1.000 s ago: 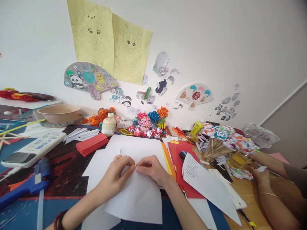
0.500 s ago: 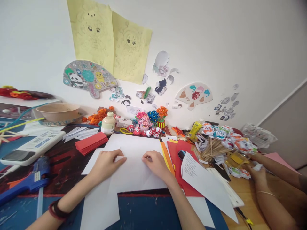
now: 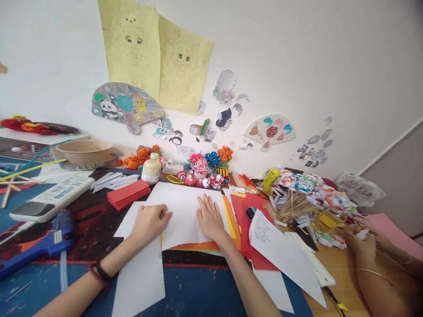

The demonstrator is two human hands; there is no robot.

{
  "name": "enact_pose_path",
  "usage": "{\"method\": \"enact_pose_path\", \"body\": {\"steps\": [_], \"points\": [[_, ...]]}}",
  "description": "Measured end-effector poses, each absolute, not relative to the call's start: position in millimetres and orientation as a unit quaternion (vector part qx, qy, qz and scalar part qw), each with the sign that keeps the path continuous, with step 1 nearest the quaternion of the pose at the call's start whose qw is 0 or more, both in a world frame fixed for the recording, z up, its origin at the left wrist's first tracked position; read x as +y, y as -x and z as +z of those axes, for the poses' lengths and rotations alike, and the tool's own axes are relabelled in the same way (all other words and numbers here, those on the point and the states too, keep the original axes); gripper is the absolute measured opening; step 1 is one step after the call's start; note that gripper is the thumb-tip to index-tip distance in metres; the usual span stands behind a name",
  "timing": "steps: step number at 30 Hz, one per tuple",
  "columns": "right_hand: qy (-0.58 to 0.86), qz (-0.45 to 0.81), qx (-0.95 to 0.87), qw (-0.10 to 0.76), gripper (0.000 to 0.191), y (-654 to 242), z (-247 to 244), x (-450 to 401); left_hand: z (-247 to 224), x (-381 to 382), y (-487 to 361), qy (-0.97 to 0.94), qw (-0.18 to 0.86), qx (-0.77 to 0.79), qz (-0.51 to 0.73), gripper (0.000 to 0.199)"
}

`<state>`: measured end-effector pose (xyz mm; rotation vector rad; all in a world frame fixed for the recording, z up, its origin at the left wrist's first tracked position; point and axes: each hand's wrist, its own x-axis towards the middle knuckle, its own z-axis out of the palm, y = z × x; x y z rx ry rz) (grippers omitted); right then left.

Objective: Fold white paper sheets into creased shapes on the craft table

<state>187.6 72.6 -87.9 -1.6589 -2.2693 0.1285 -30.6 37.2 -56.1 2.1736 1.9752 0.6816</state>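
A large white sheet of paper lies in front of me, with both hands on it. My left hand rests at its left side with the fingers curled under and the thumb against them; whatever is inside the curl is hidden. On the right part of the sheet my right hand lies flat, fingers stretched out and palm down. Orange and yellow sheets show from under the white one. More white paper lies below my left wrist.
A blue glue gun and a white power bank-like device are at left. Red paper strips, a cream bottle and small flower pots stand behind. At right are a written sheet, paper-topped sticks and another person's hands.
My right hand has gone from curled fingers to lying flat on the sheet. The sheet's lower edge sits farther up, uncovering orange paper. My left hand's fingers have curled in more.
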Motion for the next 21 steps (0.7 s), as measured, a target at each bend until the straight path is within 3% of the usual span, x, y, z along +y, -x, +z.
{"method": "enact_pose_path", "body": {"steps": [21], "points": [[0.587,0.042,-0.791,0.164,0.05,-186.9,-88.3,73.9,-61.9,34.8,31.2,-0.717,0.107,0.642,0.249,0.034]]}}
